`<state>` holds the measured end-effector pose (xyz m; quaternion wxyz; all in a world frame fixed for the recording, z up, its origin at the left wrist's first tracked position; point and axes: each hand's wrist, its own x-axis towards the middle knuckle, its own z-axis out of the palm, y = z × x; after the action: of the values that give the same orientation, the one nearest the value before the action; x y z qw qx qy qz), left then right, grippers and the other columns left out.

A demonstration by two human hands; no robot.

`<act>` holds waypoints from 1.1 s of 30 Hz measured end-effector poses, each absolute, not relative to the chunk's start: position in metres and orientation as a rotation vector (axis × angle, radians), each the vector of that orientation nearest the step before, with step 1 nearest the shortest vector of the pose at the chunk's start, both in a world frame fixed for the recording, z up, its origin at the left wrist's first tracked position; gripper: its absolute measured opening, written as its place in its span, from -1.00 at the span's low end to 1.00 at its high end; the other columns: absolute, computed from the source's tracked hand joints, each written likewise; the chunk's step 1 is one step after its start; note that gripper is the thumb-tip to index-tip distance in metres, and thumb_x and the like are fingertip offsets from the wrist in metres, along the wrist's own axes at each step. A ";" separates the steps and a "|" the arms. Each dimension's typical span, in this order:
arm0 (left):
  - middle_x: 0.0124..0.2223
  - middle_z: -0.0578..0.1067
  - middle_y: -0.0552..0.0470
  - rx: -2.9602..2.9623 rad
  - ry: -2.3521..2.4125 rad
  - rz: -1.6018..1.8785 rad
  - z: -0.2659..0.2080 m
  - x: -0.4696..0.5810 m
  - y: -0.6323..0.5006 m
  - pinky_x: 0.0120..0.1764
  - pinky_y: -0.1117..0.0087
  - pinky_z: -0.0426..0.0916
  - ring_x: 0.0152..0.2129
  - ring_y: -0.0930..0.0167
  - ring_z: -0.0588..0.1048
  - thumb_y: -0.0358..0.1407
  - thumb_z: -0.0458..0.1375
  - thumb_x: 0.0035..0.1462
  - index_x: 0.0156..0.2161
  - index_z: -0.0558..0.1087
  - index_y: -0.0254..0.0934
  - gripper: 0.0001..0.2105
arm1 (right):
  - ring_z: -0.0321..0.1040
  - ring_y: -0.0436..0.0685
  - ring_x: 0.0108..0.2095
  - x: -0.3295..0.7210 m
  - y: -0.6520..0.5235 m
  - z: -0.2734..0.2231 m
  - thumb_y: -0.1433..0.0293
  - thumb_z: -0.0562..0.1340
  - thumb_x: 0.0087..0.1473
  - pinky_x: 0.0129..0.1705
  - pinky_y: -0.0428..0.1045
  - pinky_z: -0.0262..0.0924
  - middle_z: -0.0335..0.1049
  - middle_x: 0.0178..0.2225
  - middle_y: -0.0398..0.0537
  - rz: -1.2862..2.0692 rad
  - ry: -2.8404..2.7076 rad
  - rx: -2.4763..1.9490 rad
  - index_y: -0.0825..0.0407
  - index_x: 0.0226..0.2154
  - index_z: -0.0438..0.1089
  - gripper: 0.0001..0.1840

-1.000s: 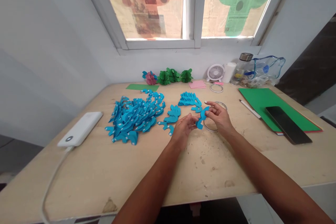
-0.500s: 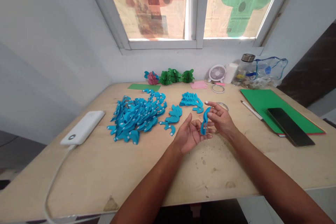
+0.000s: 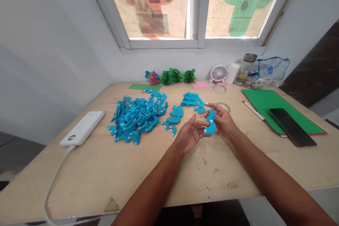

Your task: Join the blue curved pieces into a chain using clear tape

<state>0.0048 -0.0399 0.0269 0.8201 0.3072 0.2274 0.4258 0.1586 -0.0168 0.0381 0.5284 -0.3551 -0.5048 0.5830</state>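
Note:
Between my two hands, above the table, is a curved blue paper cutout [image 3: 210, 127] with small white squares on it. My right hand [image 3: 222, 118] pinches its upper part, while my left hand [image 3: 189, 134] holds its lower end with the fingers. A large heap of similar blue cutouts [image 3: 137, 116] lies to the left. Closer to my left hand is a small cluster of cutouts [image 3: 175, 114]. Just beyond my hands sits a neat row of blue cutouts [image 3: 192, 99], overlapping one another.
A white power bank [image 3: 83, 127] with a cable lies at left. On the right are green sheets [image 3: 267, 102], a black phone [image 3: 292, 127] and a white pen [image 3: 253, 110]. Along the back stand green paper figures [image 3: 176, 76], a small fan [image 3: 219, 73] and a bottle [image 3: 247, 69].
The blue cutout has turned from edge-on to show its broad face with the white squares. My left fingers have closed in on its lower end.

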 end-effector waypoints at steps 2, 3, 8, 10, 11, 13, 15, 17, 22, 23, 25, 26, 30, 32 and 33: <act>-0.32 0.54 -0.15 0.653 0.475 0.925 0.027 0.005 -0.040 -0.31 0.30 0.34 -0.43 0.34 0.48 0.02 0.01 0.07 -0.38 0.53 -0.36 -0.54 | 0.33 0.04 -0.40 0.158 -0.017 0.037 0.19 0.34 -0.20 -0.37 -0.05 0.19 0.39 -0.43 -0.11 1.405 -1.187 -0.832 -0.01 -0.19 0.34 -0.53; -0.32 0.54 -0.15 0.653 0.483 0.934 0.027 0.005 -0.039 -0.31 0.30 0.34 -0.43 0.34 0.48 0.02 0.01 0.06 -0.38 0.53 -0.36 -0.55 | 0.33 0.04 -0.40 0.158 -0.016 0.037 0.19 0.34 -0.21 -0.37 -0.05 0.20 0.39 -0.44 -0.10 1.402 -1.183 -0.833 0.00 -0.21 0.35 -0.55; -0.36 0.52 -0.11 0.642 0.491 0.924 0.026 0.004 -0.038 -0.33 0.31 0.35 -0.43 0.33 0.49 0.02 0.01 0.06 -0.42 0.47 -0.34 -0.57 | 0.33 0.05 -0.39 0.158 -0.016 0.036 0.21 0.34 -0.21 -0.34 -0.03 0.21 0.38 -0.46 -0.10 1.386 -1.189 -0.847 0.02 -0.27 0.38 -0.61; -0.33 0.52 -0.10 0.627 0.448 0.916 0.027 0.003 -0.039 -0.36 0.35 0.35 -0.44 0.35 0.49 0.00 0.00 0.08 -0.42 0.44 -0.33 -0.60 | 0.33 0.04 -0.39 0.158 -0.016 0.036 0.24 0.34 -0.21 -0.32 -0.03 0.20 0.39 -0.47 -0.11 1.384 -1.188 -0.841 0.02 -0.29 0.39 -0.63; -0.31 0.51 -0.10 0.628 0.429 0.909 0.027 0.003 -0.039 -0.38 0.36 0.34 -0.44 0.36 0.49 -0.01 -0.01 0.09 -0.40 0.43 -0.33 -0.61 | 0.33 0.04 -0.39 0.158 -0.016 0.036 0.25 0.34 -0.20 -0.32 -0.03 0.20 0.39 -0.47 -0.11 1.387 -1.187 -0.837 0.02 -0.29 0.39 -0.65; -0.26 0.51 -0.11 0.643 0.409 0.891 0.027 0.004 -0.040 -0.42 0.39 0.33 -0.45 0.37 0.49 -0.02 -0.02 0.11 -0.33 0.42 -0.32 -0.62 | 0.32 0.03 -0.39 0.159 -0.016 0.035 0.27 0.34 -0.19 -0.29 -0.03 0.20 0.40 -0.47 -0.11 1.400 -1.181 -0.826 0.03 -0.29 0.40 -0.66; -0.25 0.50 -0.12 0.669 0.410 0.866 0.026 0.006 -0.041 -0.45 0.41 0.32 -0.47 0.38 0.49 -0.02 -0.02 0.10 -0.27 0.40 -0.31 -0.63 | 0.32 0.02 -0.41 0.159 -0.016 0.034 0.28 0.34 -0.19 -0.28 -0.03 0.20 0.41 -0.47 -0.12 1.417 -1.172 -0.820 0.03 -0.28 0.40 -0.67; -0.26 0.49 -0.12 0.700 0.428 0.847 0.024 0.008 -0.041 -0.44 0.41 0.32 -0.47 0.39 0.48 -0.02 0.00 0.09 -0.27 0.38 -0.32 -0.64 | 0.32 0.01 -0.42 0.159 -0.015 0.033 0.30 0.34 -0.18 -0.29 -0.03 0.19 0.41 -0.48 -0.12 1.419 -1.166 -0.823 0.03 -0.29 0.41 -0.68; -0.33 0.48 -0.09 0.949 0.585 0.871 0.022 0.011 -0.041 -0.39 0.38 0.30 -0.50 0.41 0.46 -0.01 0.05 0.04 -0.35 0.37 -0.34 -0.63 | 0.32 0.00 -0.41 0.160 -0.010 0.027 0.31 0.33 -0.16 -0.30 -0.05 0.16 0.43 -0.48 -0.14 1.360 -1.158 -0.852 0.02 -0.30 0.43 -0.72; -0.34 0.48 -0.08 1.076 0.639 0.883 0.022 0.011 -0.042 -0.36 0.38 0.30 -0.49 0.41 0.45 -0.03 0.07 0.03 -0.36 0.38 -0.34 -0.65 | 0.32 0.00 -0.42 0.160 -0.009 0.026 0.31 0.32 -0.16 -0.30 -0.05 0.16 0.43 -0.49 -0.14 1.340 -1.156 -0.861 0.02 -0.30 0.43 -0.72; -0.33 0.48 -0.05 1.415 0.724 0.869 0.023 0.012 -0.044 -0.28 0.37 0.28 -0.41 0.40 0.43 -0.08 0.11 0.02 -0.34 0.41 -0.31 -0.71 | 0.32 0.00 -0.43 0.162 -0.006 0.023 0.30 0.32 -0.15 -0.31 -0.05 0.16 0.42 -0.50 -0.14 1.303 -1.149 -0.879 0.02 -0.30 0.43 -0.72; -0.31 0.48 -0.03 1.607 0.735 0.831 0.024 0.012 -0.046 -0.22 0.35 0.26 -0.35 0.39 0.42 -0.10 0.13 0.02 -0.33 0.43 -0.29 -0.73 | 0.32 0.00 -0.43 0.162 -0.005 0.023 0.30 0.32 -0.16 -0.32 -0.05 0.16 0.42 -0.50 -0.15 1.290 -1.146 -0.888 0.02 -0.29 0.43 -0.71; -0.26 0.47 -0.01 2.197 0.667 0.606 0.022 0.016 -0.053 -0.02 0.25 0.11 -0.17 0.30 0.35 -0.08 0.20 -0.07 -0.24 0.48 -0.22 -0.69 | 0.32 0.00 -0.44 0.165 -0.003 0.022 0.28 0.32 -0.17 -0.33 -0.05 0.15 0.41 -0.51 -0.14 1.269 -1.119 -0.908 0.03 -0.29 0.42 -0.69; -0.25 0.46 -0.01 2.335 0.650 0.515 0.020 0.018 -0.054 0.00 0.22 0.06 -0.13 0.27 0.30 -0.04 0.23 -0.12 -0.22 0.48 -0.19 -0.64 | 0.32 0.01 -0.44 0.165 -0.003 0.022 0.29 0.32 -0.17 -0.33 -0.05 0.15 0.42 -0.50 -0.14 1.266 -1.108 -0.911 0.04 -0.28 0.42 -0.68; -0.23 0.45 -0.01 2.365 0.647 0.482 0.018 0.018 -0.054 0.00 0.21 0.05 -0.12 0.26 0.28 -0.02 0.23 -0.14 -0.22 0.48 -0.18 -0.63 | 0.32 0.01 -0.44 0.166 -0.003 0.022 0.29 0.31 -0.17 -0.33 -0.05 0.15 0.42 -0.50 -0.14 1.265 -1.107 -0.913 0.04 -0.28 0.42 -0.69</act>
<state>0.0176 -0.0539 0.0184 0.3156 0.8980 0.2458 0.1830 0.1657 -0.0027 0.0216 0.5767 -0.3900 -0.4727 0.5402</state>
